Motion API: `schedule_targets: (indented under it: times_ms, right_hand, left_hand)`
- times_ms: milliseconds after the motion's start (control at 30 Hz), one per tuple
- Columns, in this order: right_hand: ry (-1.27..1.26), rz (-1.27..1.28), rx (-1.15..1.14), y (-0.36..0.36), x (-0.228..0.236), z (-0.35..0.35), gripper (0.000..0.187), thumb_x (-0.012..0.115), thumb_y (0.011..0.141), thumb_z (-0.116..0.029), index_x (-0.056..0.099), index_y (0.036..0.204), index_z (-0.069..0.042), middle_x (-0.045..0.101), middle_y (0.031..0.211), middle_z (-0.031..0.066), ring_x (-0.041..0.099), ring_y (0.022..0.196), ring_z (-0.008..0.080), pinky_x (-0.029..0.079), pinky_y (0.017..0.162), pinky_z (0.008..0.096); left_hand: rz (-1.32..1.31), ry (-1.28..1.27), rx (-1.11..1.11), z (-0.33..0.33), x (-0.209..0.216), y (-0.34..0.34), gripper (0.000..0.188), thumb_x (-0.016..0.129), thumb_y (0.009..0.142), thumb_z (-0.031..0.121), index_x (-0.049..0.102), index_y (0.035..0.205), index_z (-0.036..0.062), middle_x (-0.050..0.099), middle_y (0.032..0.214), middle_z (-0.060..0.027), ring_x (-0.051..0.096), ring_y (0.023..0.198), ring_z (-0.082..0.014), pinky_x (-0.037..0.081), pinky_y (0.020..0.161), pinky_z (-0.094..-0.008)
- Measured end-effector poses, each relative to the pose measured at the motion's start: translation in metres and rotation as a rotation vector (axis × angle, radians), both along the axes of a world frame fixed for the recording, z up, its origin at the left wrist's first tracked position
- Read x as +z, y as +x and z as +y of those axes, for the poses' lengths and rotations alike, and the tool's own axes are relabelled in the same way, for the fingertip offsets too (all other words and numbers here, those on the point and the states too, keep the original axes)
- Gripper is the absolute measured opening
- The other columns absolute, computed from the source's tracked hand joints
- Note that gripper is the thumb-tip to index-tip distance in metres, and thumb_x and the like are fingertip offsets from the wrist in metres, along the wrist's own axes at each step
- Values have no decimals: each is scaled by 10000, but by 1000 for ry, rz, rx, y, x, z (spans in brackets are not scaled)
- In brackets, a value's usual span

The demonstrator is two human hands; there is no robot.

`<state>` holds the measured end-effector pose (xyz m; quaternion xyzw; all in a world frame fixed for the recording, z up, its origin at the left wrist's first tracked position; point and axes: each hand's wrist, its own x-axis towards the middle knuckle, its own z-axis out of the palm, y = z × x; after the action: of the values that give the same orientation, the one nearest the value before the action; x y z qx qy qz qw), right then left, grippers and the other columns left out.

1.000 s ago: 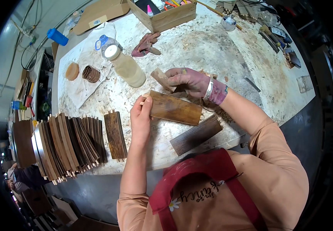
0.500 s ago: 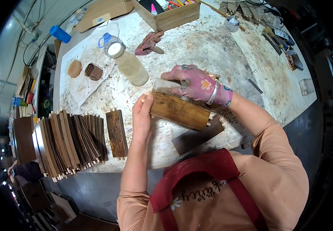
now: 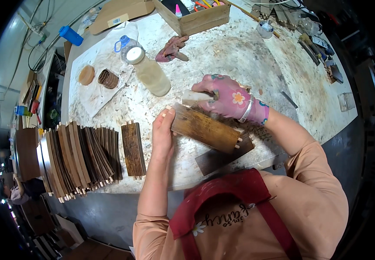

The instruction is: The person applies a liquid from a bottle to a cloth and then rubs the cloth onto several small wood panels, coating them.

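My bare left hand [image 3: 163,132] is closed on the left end of a brown wooden board [image 3: 205,129], which it holds tilted above the table. Short pale dowels stick out of the board's right end. A pink flowered glove covers my right hand [image 3: 227,98], its fingers closed round a whitish block [image 3: 191,97] just beyond the board's far edge. What the block is made of cannot be made out. Beneath the held board, a darker flat board [image 3: 222,158] lies on the table, partly covered.
Left of my left arm lies a single dowelled board [image 3: 132,149], beside a long row of similar boards [image 3: 76,158]. Beyond stand a white-capped bottle [image 3: 150,76], a blue-handled jug [image 3: 129,45], a crumpled pink glove [image 3: 172,48] and a wooden tool box [image 3: 196,22]. A person [image 3: 22,190] is at far left.
The whitish block and my right hand have shifted slightly right relative to the board. My left hand keeps its hold on the board. The whole view has moved a little.
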<state>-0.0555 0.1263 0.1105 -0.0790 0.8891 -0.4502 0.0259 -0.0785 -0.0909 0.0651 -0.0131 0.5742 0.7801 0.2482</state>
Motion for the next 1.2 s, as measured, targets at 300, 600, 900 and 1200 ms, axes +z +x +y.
schedule_targets:
  times_ms: [300, 600, 900, 1200]
  right_hand:
    - [-125, -267, -30, 6, 16, -3, 396, 675, 824, -222, 634, 1151, -2, 633, 988, 144, 626, 932, 270, 484, 833, 372]
    - [-179, 280, -8, -3, -27, 5, 405, 690, 859, -255, 631, 1172, -5, 641, 1018, 126, 629, 895, 239, 494, 796, 339]
    - [143, 339, -23, 1, -23, -7, 449, 670, 847, -244, 593, 1227, -18, 636, 1119, 166, 593, 1034, 339, 456, 920, 395]
    - [-175, 193, 9, -1, -46, 3, 533, 645, 880, -357, 560, 1298, -38, 614, 1203, 214, 602, 1091, 331, 466, 948, 383]
  left_hand:
    - [14, -22, 24, -3, 2, 2, 214, 518, 1003, 231, 628, 1035, 51, 631, 858, 30, 523, 697, -28, 395, 597, -187]
    - [272, -123, 63, 0, 7, 5, 242, 502, 1012, 221, 621, 1100, 30, 609, 866, 30, 524, 756, -36, 427, 683, -193]
    - [53, -17, 80, -4, 6, 6, 237, 523, 1004, 263, 613, 1083, 58, 573, 799, 46, 462, 666, -22, 361, 579, -173]
    - [-181, 27, 56, -9, -24, -20, 353, 520, 1001, 280, 582, 1104, -52, 664, 1052, -144, 654, 931, -193, 533, 849, -341]
